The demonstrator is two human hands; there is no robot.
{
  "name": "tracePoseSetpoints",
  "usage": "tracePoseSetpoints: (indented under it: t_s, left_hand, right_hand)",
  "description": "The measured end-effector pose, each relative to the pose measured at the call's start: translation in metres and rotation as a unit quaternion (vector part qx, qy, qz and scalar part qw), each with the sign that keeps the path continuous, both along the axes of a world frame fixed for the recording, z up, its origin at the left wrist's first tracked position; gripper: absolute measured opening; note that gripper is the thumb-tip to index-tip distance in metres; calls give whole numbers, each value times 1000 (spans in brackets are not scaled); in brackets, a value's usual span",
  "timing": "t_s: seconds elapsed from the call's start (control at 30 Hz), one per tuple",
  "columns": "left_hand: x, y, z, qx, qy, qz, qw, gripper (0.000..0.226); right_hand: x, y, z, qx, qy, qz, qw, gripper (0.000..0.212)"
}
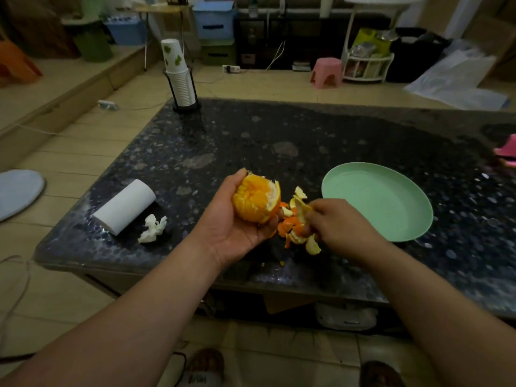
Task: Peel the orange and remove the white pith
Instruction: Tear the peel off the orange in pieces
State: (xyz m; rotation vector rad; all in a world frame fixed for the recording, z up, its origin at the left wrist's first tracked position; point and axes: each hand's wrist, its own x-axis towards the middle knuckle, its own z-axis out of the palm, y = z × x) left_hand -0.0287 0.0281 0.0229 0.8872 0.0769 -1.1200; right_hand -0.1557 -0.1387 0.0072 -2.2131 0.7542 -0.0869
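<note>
Before me stands a dark speckled table (251,129). To my right on it lies a pale green plate (377,202). To my left lies a roll of white paper (124,206), with a crumpled tissue (153,229) just beside it. At the far left corner a stack of paper cups (178,76) sits in a black holder (186,107). Beyond the table, a pink stool (327,72) stands on the floor near a white rack (367,67).

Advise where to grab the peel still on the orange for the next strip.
Pinch the torn edge of the remaining peel, on the orange's right side, where it stands off the segments, white pith showing. Come from the right with the right hand once it drops its peel strip; the left hand covers the left and underside.
</note>
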Motion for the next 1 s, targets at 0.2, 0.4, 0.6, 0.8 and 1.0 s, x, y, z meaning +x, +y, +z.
tracePoseSetpoints:
  t_s: [0.2, 0.4, 0.6, 0.8, 1.0]
  left_hand:
    - [-5, 0, 1, 19, -32, -4, 999, 71]
    - [-10, -5, 6, 36, -103, -16, 994, 56]
    - [-16, -7, 12, 33, -139, -42, 989, 55]
    - [-17, -7, 14, 35, -175, -49, 983, 54]
    - [-20, -6, 11, 55, -233, -80, 968, 46]
  right_hand:
    - [-2, 7, 2, -68, 15, -2, 998, 32]
    - [-7, 22, 34, 240, -59, -3, 969, 55]
    - [-11, 27, 33, 247, -62, 47, 966, 58]
    - [-12, 26, 32, 177, -76, 64, 979, 51]
    - [-11, 22, 33, 215, -5, 73, 974, 37]
